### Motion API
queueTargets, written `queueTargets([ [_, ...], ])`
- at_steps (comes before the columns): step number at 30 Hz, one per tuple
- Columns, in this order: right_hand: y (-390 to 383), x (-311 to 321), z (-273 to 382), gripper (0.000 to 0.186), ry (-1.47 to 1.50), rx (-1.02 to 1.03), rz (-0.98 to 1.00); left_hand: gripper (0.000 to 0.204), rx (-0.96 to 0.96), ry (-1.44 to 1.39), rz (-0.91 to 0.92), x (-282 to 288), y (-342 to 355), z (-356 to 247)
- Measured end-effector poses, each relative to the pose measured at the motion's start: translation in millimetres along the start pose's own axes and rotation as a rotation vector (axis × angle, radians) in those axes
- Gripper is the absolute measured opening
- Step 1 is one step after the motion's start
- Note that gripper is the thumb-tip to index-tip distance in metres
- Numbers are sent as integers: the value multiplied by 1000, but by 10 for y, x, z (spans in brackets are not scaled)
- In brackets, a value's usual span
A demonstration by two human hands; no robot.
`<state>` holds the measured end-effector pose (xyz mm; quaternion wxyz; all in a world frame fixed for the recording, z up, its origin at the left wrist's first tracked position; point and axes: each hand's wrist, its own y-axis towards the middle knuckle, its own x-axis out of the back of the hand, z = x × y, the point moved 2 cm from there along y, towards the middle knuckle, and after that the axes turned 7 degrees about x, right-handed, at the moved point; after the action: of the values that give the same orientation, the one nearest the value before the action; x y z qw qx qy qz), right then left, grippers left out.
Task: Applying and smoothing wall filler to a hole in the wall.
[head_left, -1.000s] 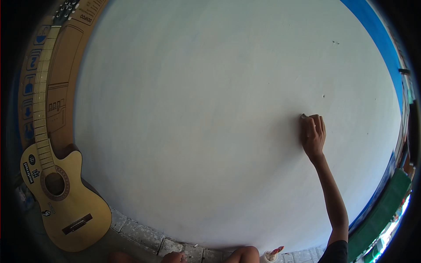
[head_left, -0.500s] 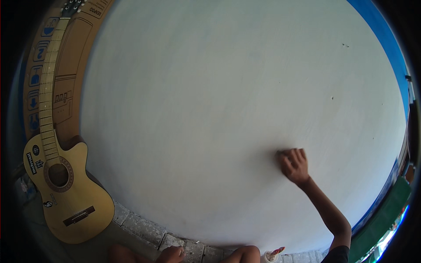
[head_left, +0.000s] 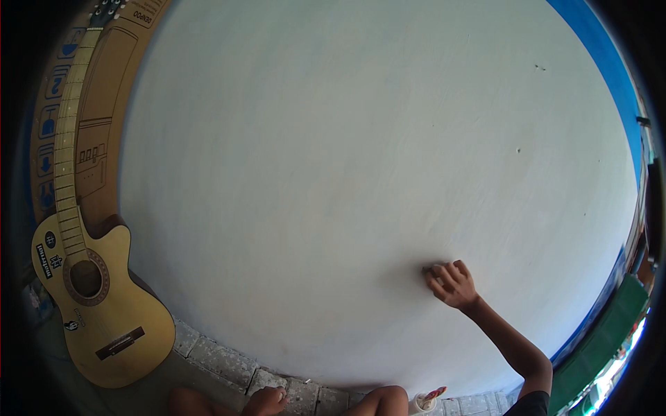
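Call the middle of the big pale wall (head_left: 312, 173) the middle of a clock. Closest in, two bare knees (head_left: 390, 402) poke up, one near half past five, one at seven. One left hand (head_left: 265, 401) is between them, past six; it is dim and at the very edge, so I can't tell if its fingers are pressed together. One white cup (head_left: 419, 406) stands at five, with one reddish stick (head_left: 436, 393) poking out. Grey blocks (head_left: 222, 360) run along the wall's foot. One right hand (head_left: 452, 286) is at four, up by the wall, its bent fingers pinching one small dark thing (head_left: 427, 270), mostly hidden. One yellow guitar (head_left: 139, 319) stands at eight, its neck reaching up to ten, before one brown box (head_left: 111, 90). On the wall are two little marks (head_left: 540, 67) together at two, one hole (head_left: 517, 150) below them, and one blue band (head_left: 609, 61) beyond.
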<state>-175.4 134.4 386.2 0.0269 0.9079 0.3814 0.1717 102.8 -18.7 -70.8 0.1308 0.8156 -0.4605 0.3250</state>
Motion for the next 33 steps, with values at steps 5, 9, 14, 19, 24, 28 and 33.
queueTargets([
  [5,409,386,-686,24,-153,-448,-187,37,63,-4,-34,66,-135,-2],
  [9,297,181,-618,27,-64,-477,-178,35,51,86,-41,56,-6,-64],
  [14,21,-174,981,26,451,-156,152,37,-108,8,-5,-78,156,-7],
  [19,390,-195,2532,11,1368,-823,64,46,0,-726,84,140,-23,-481],
  [24,477,-518,3721,20,2113,-1421,-132,43,128,-1229,202,229,-63,-450],
  [28,378,-557,3914,24,1988,-1346,-6,34,118,-1108,294,122,-20,-261],
  [33,202,-523,3795,29,1751,-1298,88,35,-49,-866,324,139,-10,-340],
])
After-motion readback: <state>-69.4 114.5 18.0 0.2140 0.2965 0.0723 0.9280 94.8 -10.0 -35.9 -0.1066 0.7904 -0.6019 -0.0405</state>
